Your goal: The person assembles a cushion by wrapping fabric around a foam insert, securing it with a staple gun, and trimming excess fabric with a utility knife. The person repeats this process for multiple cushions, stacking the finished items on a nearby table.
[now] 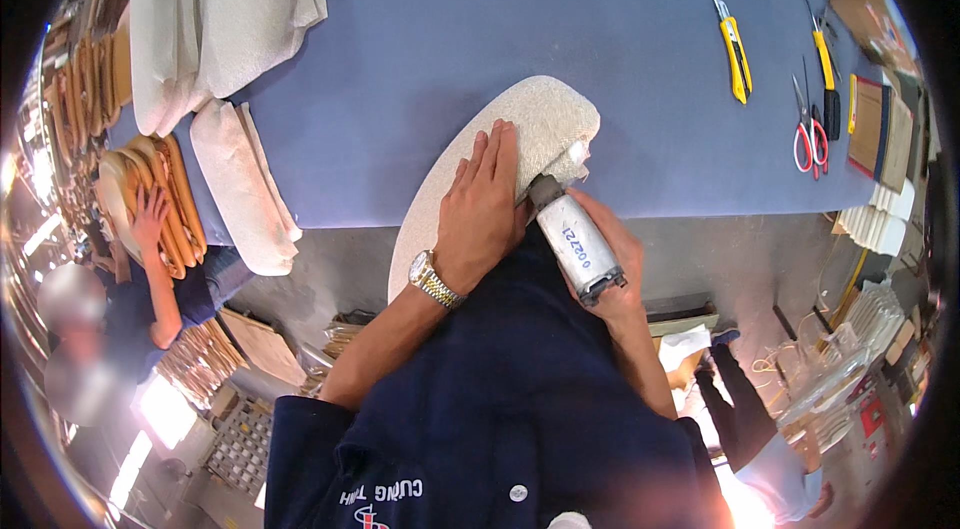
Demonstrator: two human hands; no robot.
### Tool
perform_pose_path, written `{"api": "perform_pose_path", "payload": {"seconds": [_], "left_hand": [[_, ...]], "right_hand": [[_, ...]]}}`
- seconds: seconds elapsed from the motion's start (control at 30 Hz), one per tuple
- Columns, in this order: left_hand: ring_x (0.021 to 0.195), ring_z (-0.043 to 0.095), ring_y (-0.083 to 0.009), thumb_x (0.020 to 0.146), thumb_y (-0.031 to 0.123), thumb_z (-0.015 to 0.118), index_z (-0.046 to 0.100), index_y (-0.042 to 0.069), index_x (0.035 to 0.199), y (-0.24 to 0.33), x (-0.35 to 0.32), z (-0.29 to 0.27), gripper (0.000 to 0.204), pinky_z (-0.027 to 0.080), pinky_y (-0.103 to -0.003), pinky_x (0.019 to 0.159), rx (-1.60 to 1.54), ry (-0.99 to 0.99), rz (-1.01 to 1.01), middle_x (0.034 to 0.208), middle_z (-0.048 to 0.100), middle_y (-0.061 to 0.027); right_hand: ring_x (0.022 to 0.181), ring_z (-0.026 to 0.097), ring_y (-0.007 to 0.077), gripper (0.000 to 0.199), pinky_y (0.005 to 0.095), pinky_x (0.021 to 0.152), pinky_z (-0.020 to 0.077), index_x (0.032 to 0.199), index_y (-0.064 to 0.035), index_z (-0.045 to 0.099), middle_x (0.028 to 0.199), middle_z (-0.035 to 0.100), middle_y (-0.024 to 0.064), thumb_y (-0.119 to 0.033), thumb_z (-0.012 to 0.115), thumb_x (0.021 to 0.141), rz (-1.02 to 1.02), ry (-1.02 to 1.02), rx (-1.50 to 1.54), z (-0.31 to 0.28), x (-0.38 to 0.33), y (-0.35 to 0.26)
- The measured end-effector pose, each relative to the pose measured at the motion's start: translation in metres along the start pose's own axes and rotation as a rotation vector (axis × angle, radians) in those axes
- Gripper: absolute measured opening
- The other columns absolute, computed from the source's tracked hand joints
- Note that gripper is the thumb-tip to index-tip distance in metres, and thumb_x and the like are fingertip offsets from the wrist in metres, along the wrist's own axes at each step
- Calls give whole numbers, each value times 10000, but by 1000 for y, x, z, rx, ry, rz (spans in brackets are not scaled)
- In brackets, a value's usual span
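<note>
A long, rounded panel (pixel 430 194) covered in beige fabric lies over the near edge of the blue table, against my body. My left hand (pixel 483 199), with a metal watch on its wrist, rests flat on that fabric, fingers stretched out. In my right hand (pixel 620 249) is a white and grey staple gun (pixel 580 244), gripped from its right side. Its dark nose meets the panel's right edge, beside a loose, pale fold of fabric (pixel 572 157). My right fingers are partly hidden behind the tool's body.
Beige fabric-covered pieces (pixel 255 9) lie at the left of the blue table (pixel 560 9). A yellow utility knife (pixel 735 54), red-handled scissors (pixel 805 134) and a yellow-black tool (pixel 827 64) lie at the right. A co-worker's hand (pixel 150 214) touches stacked wooden parts at left; another person (pixel 760 429) is behind right.
</note>
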State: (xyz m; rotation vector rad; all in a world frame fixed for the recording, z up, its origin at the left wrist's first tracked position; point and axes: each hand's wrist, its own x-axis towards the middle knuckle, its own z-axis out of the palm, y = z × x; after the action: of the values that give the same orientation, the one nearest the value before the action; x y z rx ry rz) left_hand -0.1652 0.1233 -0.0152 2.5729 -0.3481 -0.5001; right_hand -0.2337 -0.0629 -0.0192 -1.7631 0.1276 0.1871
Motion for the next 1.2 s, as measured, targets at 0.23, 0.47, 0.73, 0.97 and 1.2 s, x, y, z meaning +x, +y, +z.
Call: {"api": "perform_pose_path", "payload": {"seconds": [0.23,0.47,0.73,0.97,1.2], "left_hand": [[1451,422,-442,791,44,766,311,-16,1566,-5,-4,-1,901,458,-495,1132,-11,-20,-1,1593,409,-247],[1459,426,-432,813,58,756,326,-22,1559,-5,-5,6,865,444,-540,1141,-6,-14,-7,1595,410,-247],[1440,448,-439,824,50,744,317,-17,1561,-2,-2,7,855,456,-526,1133,11,27,-13,1588,414,-253],[1356,522,-479,811,176,803,262,41,1600,6,-41,-16,966,532,-509,1027,107,9,-97,1519,472,-302],[1194,649,-460,877,145,677,399,10,1504,16,-28,-26,699,612,-481,845,115,29,-43,1434,555,-282]], "right_hand": [[986,720,345,767,389,857,552,1347,37,625,1168,712,230,-623,579,960,-103,-54,-31,-5,-8,0],[992,726,306,559,353,868,551,1332,19,635,1174,716,199,-171,776,826,-55,-55,-77,-2,-4,-10],[976,722,287,538,338,865,549,1297,-4,640,1136,711,173,-49,772,777,-84,-5,-67,5,3,-13],[1018,694,358,588,386,881,542,1316,-29,643,1132,703,176,-102,808,757,-162,-20,-105,3,-1,-15],[1092,709,342,574,368,968,530,1307,5,640,1183,711,194,-43,794,756,-267,49,-101,-10,17,-20]]}}
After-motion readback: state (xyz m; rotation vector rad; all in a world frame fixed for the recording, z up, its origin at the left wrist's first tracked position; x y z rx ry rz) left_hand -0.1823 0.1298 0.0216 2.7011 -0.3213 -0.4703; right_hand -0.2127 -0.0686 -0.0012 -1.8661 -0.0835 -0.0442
